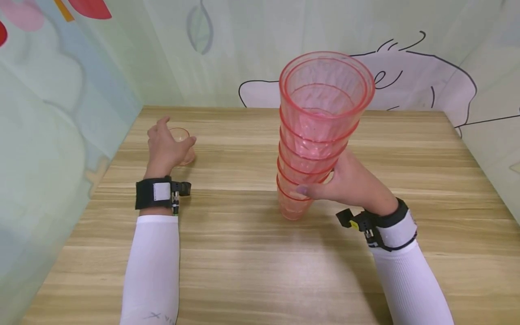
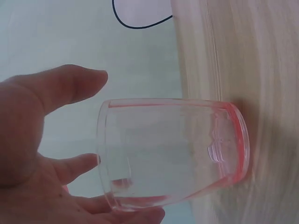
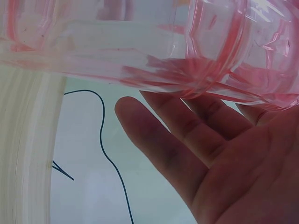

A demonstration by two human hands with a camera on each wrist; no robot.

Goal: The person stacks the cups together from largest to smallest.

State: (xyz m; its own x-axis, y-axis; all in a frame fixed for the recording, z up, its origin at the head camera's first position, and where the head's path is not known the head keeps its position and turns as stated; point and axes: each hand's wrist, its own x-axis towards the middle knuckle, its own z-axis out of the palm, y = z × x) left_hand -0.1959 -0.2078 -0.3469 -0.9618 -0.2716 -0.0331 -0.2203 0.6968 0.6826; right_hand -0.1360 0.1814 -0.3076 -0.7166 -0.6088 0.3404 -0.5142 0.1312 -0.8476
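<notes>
A single clear pink cup [image 1: 184, 134] stands upright on the wooden table [image 1: 243, 262] at the back left. My left hand [image 1: 170, 141] is cupped beside it; in the left wrist view the thumb [image 2: 70, 86] stays apart from the cup [image 2: 173, 154] and the fingers lie loosely along its rim side. My right hand [image 1: 345, 180] grips a tall stack of several nested pink cups [image 1: 321, 117] low down, thumb across the front. The stack leans, its bottom cup at the table top. The right wrist view shows the fingers [image 3: 187, 140] behind the stack [image 3: 140, 42].
Painted panels wall the table on the left [image 1: 48, 135], back [image 1: 243, 54] and right [image 1: 495, 135]. Bare wood lies between the two hands and along the near edge.
</notes>
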